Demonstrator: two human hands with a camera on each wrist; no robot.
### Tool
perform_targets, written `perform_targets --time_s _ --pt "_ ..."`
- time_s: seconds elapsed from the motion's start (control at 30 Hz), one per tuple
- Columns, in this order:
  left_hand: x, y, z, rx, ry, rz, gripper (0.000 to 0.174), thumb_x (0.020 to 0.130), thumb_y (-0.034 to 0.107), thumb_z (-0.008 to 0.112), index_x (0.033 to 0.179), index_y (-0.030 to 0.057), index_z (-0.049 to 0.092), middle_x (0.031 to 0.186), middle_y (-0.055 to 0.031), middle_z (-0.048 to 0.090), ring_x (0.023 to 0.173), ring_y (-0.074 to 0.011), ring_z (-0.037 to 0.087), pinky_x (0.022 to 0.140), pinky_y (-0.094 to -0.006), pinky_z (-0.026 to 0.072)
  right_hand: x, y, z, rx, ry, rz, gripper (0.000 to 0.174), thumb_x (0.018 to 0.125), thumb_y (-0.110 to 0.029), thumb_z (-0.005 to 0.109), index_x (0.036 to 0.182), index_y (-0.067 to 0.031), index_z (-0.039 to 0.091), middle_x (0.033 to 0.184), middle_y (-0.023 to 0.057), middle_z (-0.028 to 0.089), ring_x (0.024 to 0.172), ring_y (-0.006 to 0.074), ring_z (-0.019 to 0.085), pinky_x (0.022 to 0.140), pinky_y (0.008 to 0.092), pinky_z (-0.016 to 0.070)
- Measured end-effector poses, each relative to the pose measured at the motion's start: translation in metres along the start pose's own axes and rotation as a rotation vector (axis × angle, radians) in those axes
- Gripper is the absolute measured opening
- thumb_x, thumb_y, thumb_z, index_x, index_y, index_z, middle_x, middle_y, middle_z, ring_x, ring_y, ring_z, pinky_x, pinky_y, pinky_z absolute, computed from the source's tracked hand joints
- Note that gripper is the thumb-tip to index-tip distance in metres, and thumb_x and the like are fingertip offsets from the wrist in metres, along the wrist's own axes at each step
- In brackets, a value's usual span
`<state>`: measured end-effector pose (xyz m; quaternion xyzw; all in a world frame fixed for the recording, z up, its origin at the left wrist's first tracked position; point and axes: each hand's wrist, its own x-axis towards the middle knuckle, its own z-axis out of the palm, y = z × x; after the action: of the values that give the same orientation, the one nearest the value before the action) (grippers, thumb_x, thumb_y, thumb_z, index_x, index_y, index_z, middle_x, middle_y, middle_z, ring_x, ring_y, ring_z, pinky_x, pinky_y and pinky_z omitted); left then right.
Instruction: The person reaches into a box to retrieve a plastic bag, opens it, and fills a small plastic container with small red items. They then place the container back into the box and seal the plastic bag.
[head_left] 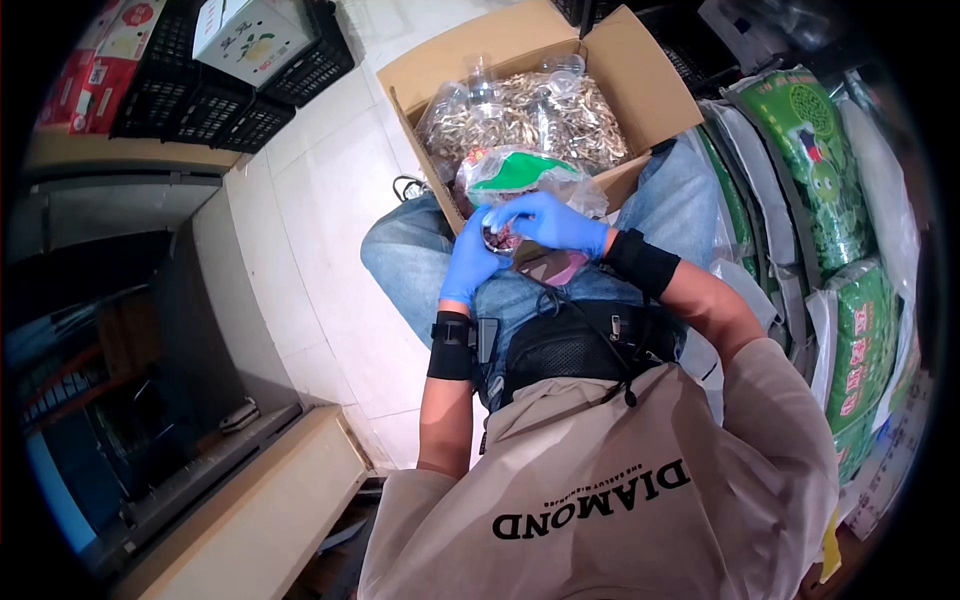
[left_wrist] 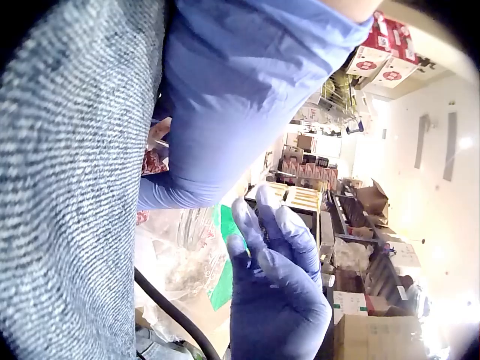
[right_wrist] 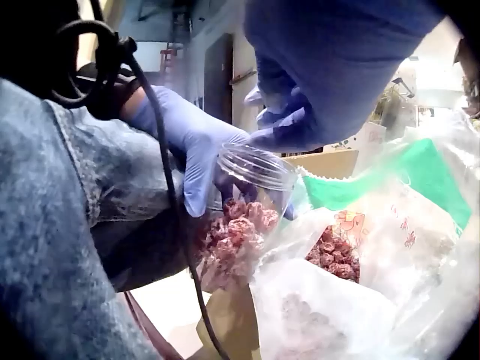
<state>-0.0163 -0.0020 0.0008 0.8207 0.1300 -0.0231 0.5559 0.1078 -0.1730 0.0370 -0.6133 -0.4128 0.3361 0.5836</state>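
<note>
Over the denim-clad lap, the left hand curls its fingers round a clear jar of wrinkled, dusty-red pieces; at its two o'clock the right hand bends bunched fingers, any pinch impossible to tell. Toward one o'clock lies a green-and-clear bag.

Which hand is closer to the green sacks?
Right: the right hand is on the side toward the green sacks, apart from them; the left hand is farther away, round the clear jar.
</note>
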Motion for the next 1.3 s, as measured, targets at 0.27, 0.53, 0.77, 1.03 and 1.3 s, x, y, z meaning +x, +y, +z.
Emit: perform_targets --time_s 0.27,0.53,0.77,1.03,1.3 --pt "0.002 0.001 0.000 0.144 -0.007 0.028 0.094 0.057 0.011 0.090 0.139 0.0013 0.046 0.128 -0.0167 0.062 0.117 -0.0269 0.062 0.101 -0.0360 0.0497 0.006 0.014 -0.049 -0.874 -0.321 0.224 0.023 0.082 -0.005 0.054 0.096 -0.0013 0.072 0.098 0.0220 0.070 0.088 0.0382 0.067 0.082 0.0410 0.0526" --pt "0.001 0.004 -0.001 0.103 -0.036 0.028 0.094 0.058 0.012 0.090 0.140 0.0014 0.045 0.128 -0.0162 0.062 0.117 -0.0262 0.061 0.101 -0.0370 0.0497 0.040 0.079 -0.012 -0.361 0.204 0.491 0.029 0.099 -0.025 0.049 0.109 -0.0044 0.067 0.091 0.0197 0.071 0.079 0.0335 0.070 0.062 0.0419 0.0550" --pt "-0.001 0.004 0.000 0.157 -0.028 0.036 0.089 0.060 0.016 0.089 0.137 0.0000 0.048 0.123 -0.0166 0.065 0.112 -0.0287 0.064 0.098 -0.0380 0.0512 0.042 0.124 0.007 -0.819 0.431 0.107 0.029 0.099 -0.029 0.048 0.104 -0.0094 0.068 0.082 0.0120 0.071 0.080 0.0303 0.068 0.076 0.0416 0.0526" --pt "0.003 0.001 0.001 0.088 -0.064 0.063 0.081 0.062 0.012 0.089 0.133 0.0005 0.051 0.120 -0.0127 0.066 0.109 -0.0232 0.065 0.097 -0.0357 0.0510 0.037 0.113 -0.004 -0.553 0.289 0.326 0.033 0.099 -0.029 0.048 0.118 -0.0078 0.065 0.108 0.0164 0.070 0.100 0.0346 0.065 0.091 0.0418 0.0490" --pt "0.004 0.000 0.001 0.109 -0.068 0.034 0.078 0.061 0.011 0.089 0.130 0.0011 0.053 0.119 -0.0117 0.066 0.109 -0.0228 0.065 0.097 -0.0352 0.0510 0.034 0.149 0.002 -0.558 0.353 0.246 0.031 0.099 -0.025 0.052 0.124 -0.0083 0.063 0.116 0.0149 0.068 0.103 0.0293 0.065 0.091 0.0378 0.0492"
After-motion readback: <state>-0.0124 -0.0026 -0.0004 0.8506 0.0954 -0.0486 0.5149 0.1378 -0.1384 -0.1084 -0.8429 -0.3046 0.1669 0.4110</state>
